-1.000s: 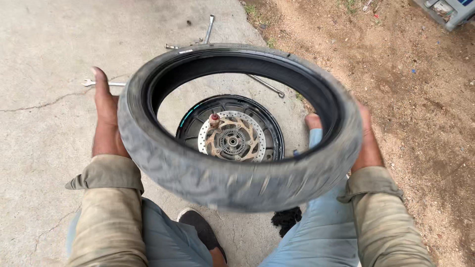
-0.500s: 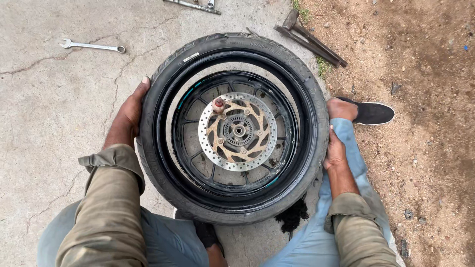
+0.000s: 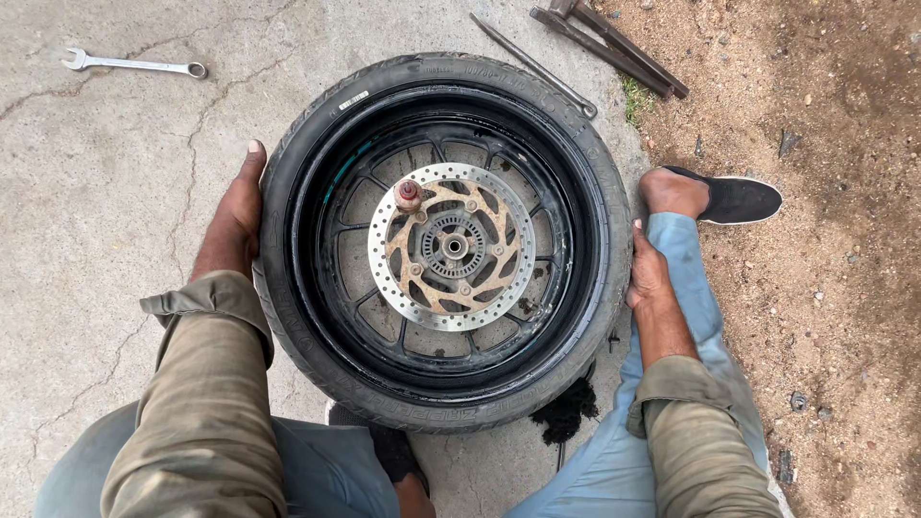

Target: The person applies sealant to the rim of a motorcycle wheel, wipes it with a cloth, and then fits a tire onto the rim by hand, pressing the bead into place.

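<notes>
A black motorcycle tyre (image 3: 288, 221) lies flat on the concrete floor (image 3: 106, 182), set around a black spoked wheel (image 3: 369, 206) that fills its opening. In the middle of the wheel sits a round, drilled brake disc (image 3: 384, 254) with a rusty brown centre, and a small reddish cap (image 3: 408, 192) stands on the disc's far left part.

The left hand (image 3: 235, 216) presses flat against the tyre's left side, its fingers (image 3: 252, 163) stretched out straight along the rubber and pointing away, not curled around anything. The right hand (image 3: 648, 273) rests against the tyre's right side, fingers laid along the sidewall; how far they wrap under the rubber cannot be told. Both arms wear olive sleeves (image 3: 206, 384), and the legs in blue jeans (image 3: 686, 278) spread out on either side of the tyre. The right foot in a black shoe (image 3: 734, 199) lies just right of the tyre, at the edge of the dirt ground (image 3: 825, 317).

On the concrete at the far left lies a silver spanner (image 3: 134, 64), well apart from the tyre. A long thin metal bar (image 3: 532, 65) touches the tyre's far right edge, and two dark metal bars (image 3: 609, 43) lie beyond it. A patch of black grime (image 3: 566, 412) sits near the tyre's near right edge.
</notes>
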